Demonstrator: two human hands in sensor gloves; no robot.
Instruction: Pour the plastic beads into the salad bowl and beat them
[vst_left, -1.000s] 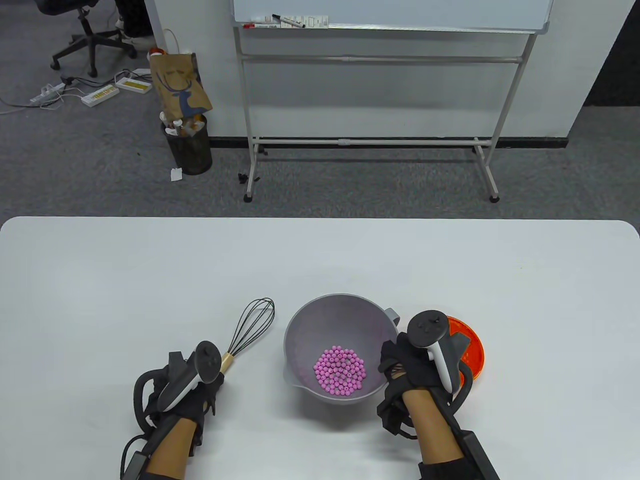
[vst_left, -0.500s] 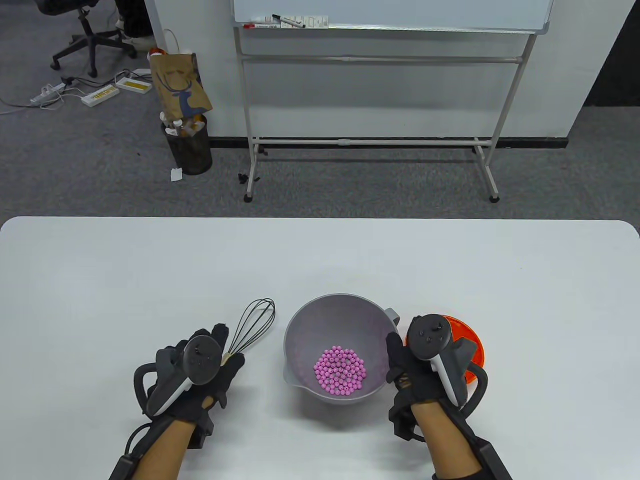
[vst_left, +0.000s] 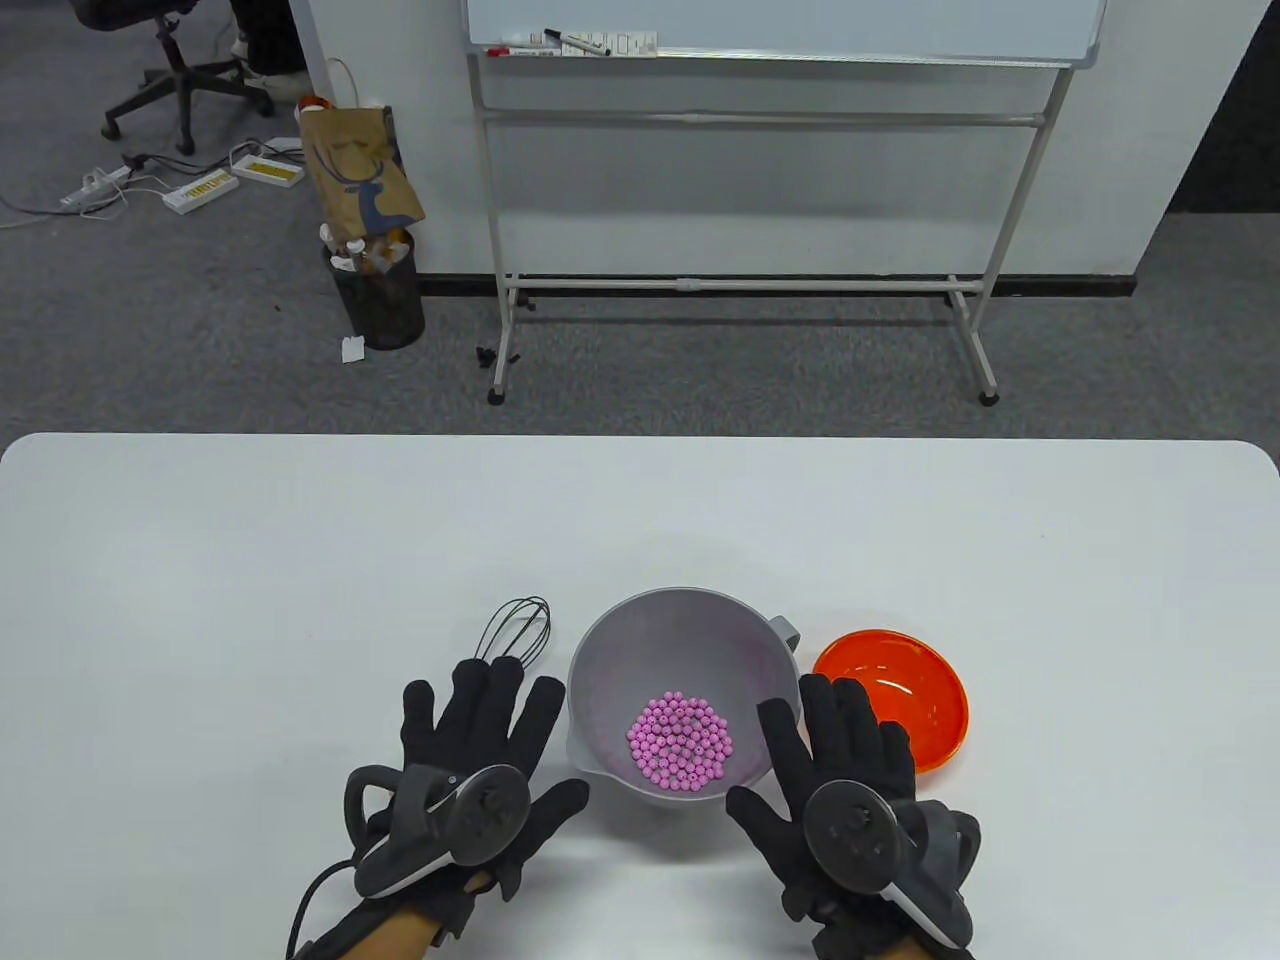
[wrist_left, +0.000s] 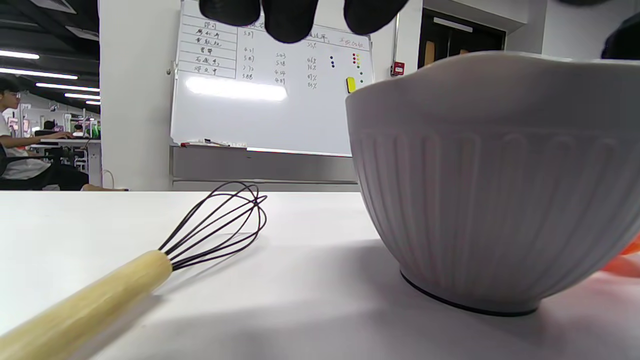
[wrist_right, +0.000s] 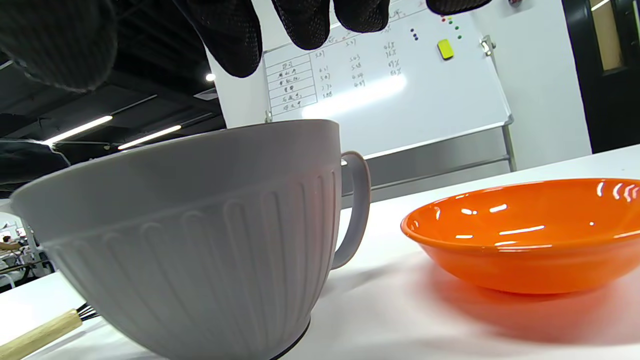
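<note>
The pink beads (vst_left: 680, 740) sit in a pile at the bottom of the gray bowl (vst_left: 600, 660), which stands on the table (vst_left: 200, 560). The left hand (vst_left: 470, 760) and the right hand (vst_left: 840, 780) are flat with fingers spread, one on each side of the bowl, holding nothing. The whisk (vst_left: 515, 630) lies on the table under the left fingers, and the orange bowl (vst_left: 900, 690) sits just right of the gray one.

My table camera looks steeply down from above. Both wrist cameras sit near tabletop height, facing 12 o'clock, close to the grey bowl (wrist_left: 495, 185) they share.
</note>
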